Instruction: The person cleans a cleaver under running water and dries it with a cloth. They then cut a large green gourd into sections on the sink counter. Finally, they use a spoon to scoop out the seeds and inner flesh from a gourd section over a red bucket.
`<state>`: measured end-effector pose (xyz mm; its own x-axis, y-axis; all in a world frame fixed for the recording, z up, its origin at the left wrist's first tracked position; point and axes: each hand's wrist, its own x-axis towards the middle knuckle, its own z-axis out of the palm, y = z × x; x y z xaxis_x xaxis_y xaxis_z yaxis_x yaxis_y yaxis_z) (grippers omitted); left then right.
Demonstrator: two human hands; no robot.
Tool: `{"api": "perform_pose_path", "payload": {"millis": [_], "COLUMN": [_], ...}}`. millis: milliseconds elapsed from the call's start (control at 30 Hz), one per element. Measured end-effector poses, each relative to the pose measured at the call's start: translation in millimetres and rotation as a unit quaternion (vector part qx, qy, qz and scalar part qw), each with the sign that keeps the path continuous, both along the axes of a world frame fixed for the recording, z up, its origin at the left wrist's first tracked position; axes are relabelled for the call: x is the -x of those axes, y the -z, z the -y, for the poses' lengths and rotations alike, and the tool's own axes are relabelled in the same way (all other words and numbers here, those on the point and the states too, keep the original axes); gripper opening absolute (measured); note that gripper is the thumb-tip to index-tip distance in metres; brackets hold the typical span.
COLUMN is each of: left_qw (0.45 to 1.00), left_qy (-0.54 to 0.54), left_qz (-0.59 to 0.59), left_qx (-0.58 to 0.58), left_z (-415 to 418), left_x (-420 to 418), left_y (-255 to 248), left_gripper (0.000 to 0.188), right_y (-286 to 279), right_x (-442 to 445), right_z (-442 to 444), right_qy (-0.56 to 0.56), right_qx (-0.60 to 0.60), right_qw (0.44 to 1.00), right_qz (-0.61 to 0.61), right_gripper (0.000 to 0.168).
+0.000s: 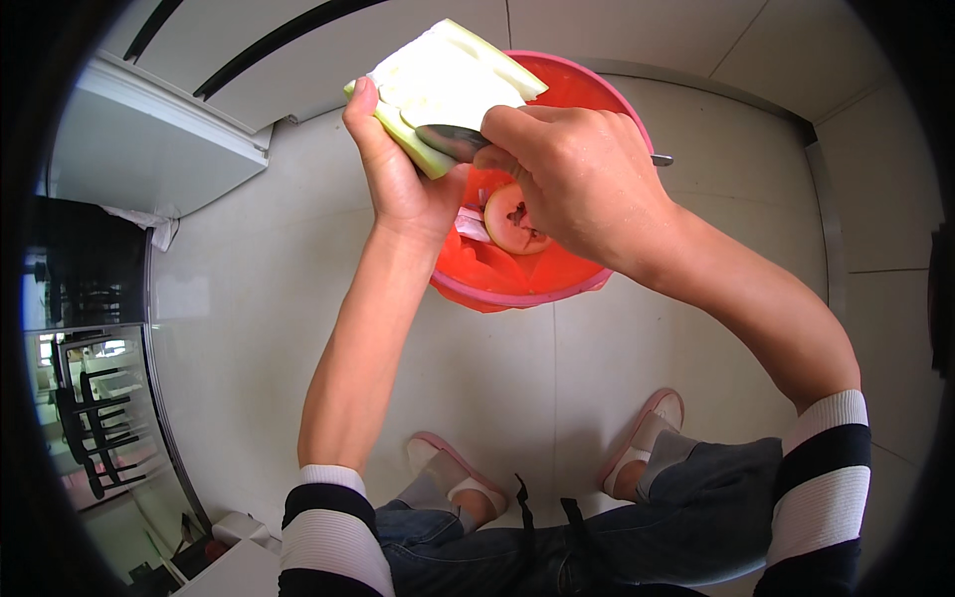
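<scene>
My left hand (406,183) grips a cut piece of pale green gourd or melon (455,78) from below, its thumb along the rind. The hollowed white flesh faces up and is overexposed. In my right hand (589,175) is a metal spoon (450,140). The spoon's bowl lies against the near edge of the flesh, and the handle's tip sticks out past the far side of the hand. Both hands are above a pink-rimmed bin (522,300) lined with a red plastic bag (477,272). Inside it lie a round cut slice (506,216) with a ragged centre and some white scraps (471,225).
White drawer fronts (224,60) with dark handle strips stand at the upper left. Further left are a dark glossy panel (86,265) and a glass pane (104,425) showing a black rack. My slippered feet (466,477) stand on the pale tiled floor (492,373) behind the bin.
</scene>
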<state>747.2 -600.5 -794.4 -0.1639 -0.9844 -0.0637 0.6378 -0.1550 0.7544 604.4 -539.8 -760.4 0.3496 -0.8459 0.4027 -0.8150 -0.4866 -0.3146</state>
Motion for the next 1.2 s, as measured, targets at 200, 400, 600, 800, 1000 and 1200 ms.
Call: {"api": "perform_pose_path", "payload": {"millis": [200, 400, 600, 800, 1000, 1200], "left_qw": [1.000, 0.998, 0.997, 0.998, 0.998, 0.991], "left_qy": [0.006, -0.015, -0.016, -0.006, 0.055, 0.018], "left_qz": [-0.001, 0.036, 0.064, 0.059, 0.024, 0.090], "left_qx": [-0.005, -0.049, -0.050, 0.017, 0.033, 0.102], "left_z": [-4.3, -9.8, -3.6, 14.9, 11.1, -4.7], "left_x": [8.6, 16.3, 10.1, -15.8, -17.3, -5.5], "left_y": [0.3, -1.4, 8.7, 7.8, 2.8, 1.2], "left_gripper": [0.065, 0.061, 0.063, 0.070, 0.070, 0.065], "right_y": [13.9, 24.5, -3.0, -28.9, -36.3, -25.6], "right_x": [3.8, 8.6, 5.3, 28.6, 39.2, 37.8], "right_z": [11.2, 23.7, 19.1, 6.3, 18.6, 28.9], "right_qy": [-0.012, -0.003, 0.038, 0.006, 0.017, 0.153], "right_qx": [0.078, 0.101, -0.149, -0.113, 0.008, -0.024], "right_qw": [0.995, 0.990, 0.987, 0.985, 0.999, 0.987], "right_qz": [-0.053, -0.104, -0.053, 0.132, 0.033, -0.029], "right_gripper": [0.034, 0.038, 0.039, 0.027, 0.017, 0.008]}}
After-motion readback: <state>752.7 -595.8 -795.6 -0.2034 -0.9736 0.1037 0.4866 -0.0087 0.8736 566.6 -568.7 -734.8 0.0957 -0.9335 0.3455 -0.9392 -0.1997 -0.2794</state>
